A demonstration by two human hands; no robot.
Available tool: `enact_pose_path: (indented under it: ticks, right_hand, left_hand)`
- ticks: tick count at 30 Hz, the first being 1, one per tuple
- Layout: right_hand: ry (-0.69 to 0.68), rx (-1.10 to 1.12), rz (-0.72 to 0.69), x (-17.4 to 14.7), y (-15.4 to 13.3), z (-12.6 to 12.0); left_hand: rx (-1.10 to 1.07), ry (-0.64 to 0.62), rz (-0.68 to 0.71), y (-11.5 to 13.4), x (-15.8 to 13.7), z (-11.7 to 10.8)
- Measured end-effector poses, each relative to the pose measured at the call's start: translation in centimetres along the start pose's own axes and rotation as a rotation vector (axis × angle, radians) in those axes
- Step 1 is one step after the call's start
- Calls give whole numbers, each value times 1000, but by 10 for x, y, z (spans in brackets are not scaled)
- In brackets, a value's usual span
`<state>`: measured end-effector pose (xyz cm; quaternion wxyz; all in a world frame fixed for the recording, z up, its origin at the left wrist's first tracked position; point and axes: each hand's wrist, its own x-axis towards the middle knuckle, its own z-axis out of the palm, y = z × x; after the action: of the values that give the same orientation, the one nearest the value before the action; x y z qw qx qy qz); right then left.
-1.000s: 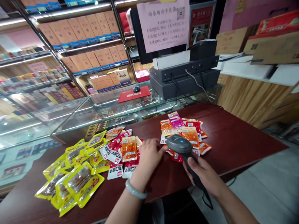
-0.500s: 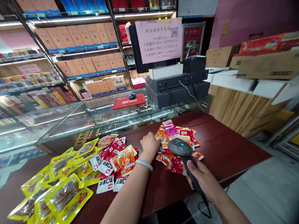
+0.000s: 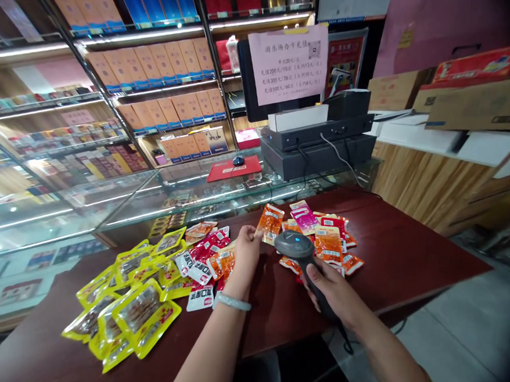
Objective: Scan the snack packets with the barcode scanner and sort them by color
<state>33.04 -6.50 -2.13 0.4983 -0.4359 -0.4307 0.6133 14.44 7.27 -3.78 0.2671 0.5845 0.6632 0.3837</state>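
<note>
My left hand (image 3: 248, 246) is closed on the edge of an orange snack packet (image 3: 271, 222), lifted between two piles on the dark red table. In my right hand (image 3: 333, 286) is a grey barcode scanner (image 3: 297, 246), gripped by its handle, its head close to the orange packet. Behind and right of the scanner lies a pile of orange, red and pink snack packets (image 3: 327, 242), partly hidden by it. Left of my left wrist are red and white packets (image 3: 203, 269), and farther left a heap of yellow-edged snack packets (image 3: 142, 305).
A glass display counter (image 3: 185, 186) runs behind the table (image 3: 391, 235). On it are a red mouse pad (image 3: 221, 170), a black mouse (image 3: 238, 161) and a dark cash register (image 3: 319, 149) below a pink paper sign (image 3: 290, 65). Cardboard boxes (image 3: 479, 105) stand at the right; shelves of boxed goods fill the back.
My left hand has drawn an orange packet leftward out of the right pile. The scanner has shifted slightly left toward that packet. The view has turned a little.
</note>
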Motion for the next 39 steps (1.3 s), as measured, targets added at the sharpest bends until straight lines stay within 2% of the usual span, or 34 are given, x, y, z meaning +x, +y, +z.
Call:
enact_pose_path:
  ticks: [3, 5, 7, 9, 10, 11, 12, 13, 15, 17, 20, 23, 25, 30, 35, 39]
  right_hand:
    - [-29, -8, -16, -1, 0, 5]
    - [-26, 5, -5, -4, 0, 4]
    - [3, 37, 25, -8, 2, -1]
    - [46, 74, 50, -11, 4, -8]
    - [69, 88, 54, -12, 5, -12]
    - [89, 98, 56, -13, 6, -16]
    - [106, 101, 55, -13, 8, -20]
    - [119, 101, 51, -13, 10, -24]
    - [137, 96, 41, -14, 13, -30]
    - [147, 94, 37, -15, 15, -35]
    - [154, 95, 39, -19, 17, -41]
    - [169, 95, 40, -23, 17, -46]
    - [181, 98, 45, -25, 17, -47]
    - [194, 99, 58, -25, 17, -45]
    - [148, 108, 68, -25, 16, -38]
    - [87, 105, 87, -21, 14, -26]
  left_hand:
    - [-133, 37, -9, -9, -2, -18]
    - [-194, 102, -22, -17, -2, -38]
    - [-134, 283, 0, -24, -2, -61]
    - [53, 538, 57, -26, -4, -78]
    - [159, 626, 86, -24, -6, -82]
    - [251, 651, 111, -21, -9, -81]
    - [321, 602, 140, -17, -12, -76]
    - [365, 492, 172, -11, -17, -67]
    - [419, 192, 258, 0, -25, -39]
    - [490, -23, 304, 11, -31, -10]
    - [636, -185, 300, 23, -29, 23]
    - [732, -308, 281, 30, -18, 34]
    - [761, -361, 271, 32, -11, 33]
    - [728, -385, 218, 26, -8, 20]
    - [425, -412, 81, 8, -19, -14]
    - [357, -350, 70, -1, -31, -40]
